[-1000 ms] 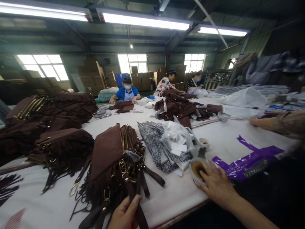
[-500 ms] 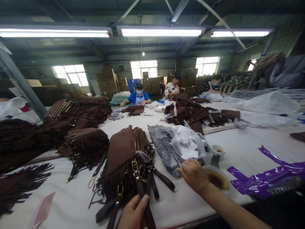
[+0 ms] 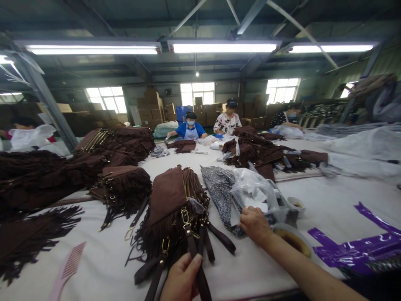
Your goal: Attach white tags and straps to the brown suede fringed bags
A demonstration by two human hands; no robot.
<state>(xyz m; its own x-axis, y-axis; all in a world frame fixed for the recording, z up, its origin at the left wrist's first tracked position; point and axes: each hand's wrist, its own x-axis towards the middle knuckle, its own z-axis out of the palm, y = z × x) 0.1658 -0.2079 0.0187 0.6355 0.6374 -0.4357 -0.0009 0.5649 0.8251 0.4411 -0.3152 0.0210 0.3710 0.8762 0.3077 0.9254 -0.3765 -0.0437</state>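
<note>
At the table's front, my left hand [image 3: 181, 278] is closed, thumb and fingers pinching a dark brown wrist strap [image 3: 200, 271]. The strap hangs from a gold clasp on a brown fringed bag [image 3: 167, 194], which lies on top of others. My right hand [image 3: 257, 225] is closed at the lower edge of a clear plastic bag [image 3: 250, 184] holding white paper pieces [image 3: 258, 196]. Its fingertips are hidden, so I cannot tell what they grip. Black-and-white patterned fabric [image 3: 217, 194] lies just beyond, and a roll of tape [image 3: 291, 242] sits by my right wrist.
A pink comb [image 3: 70, 263] lies at front left. Fringed brown bags [image 3: 125, 188] pile up on the left, with another heap [image 3: 253, 150] farther back. Purple plastic [image 3: 354, 246] covers the right front edge. A small cup [image 3: 296, 205] stands nearby. Several people work across the table.
The whole view has shifted a little, so things sit farther right. My left hand keeps its pinch on the strap. My right hand stays by the plastic bag, its fingers more curled in.
</note>
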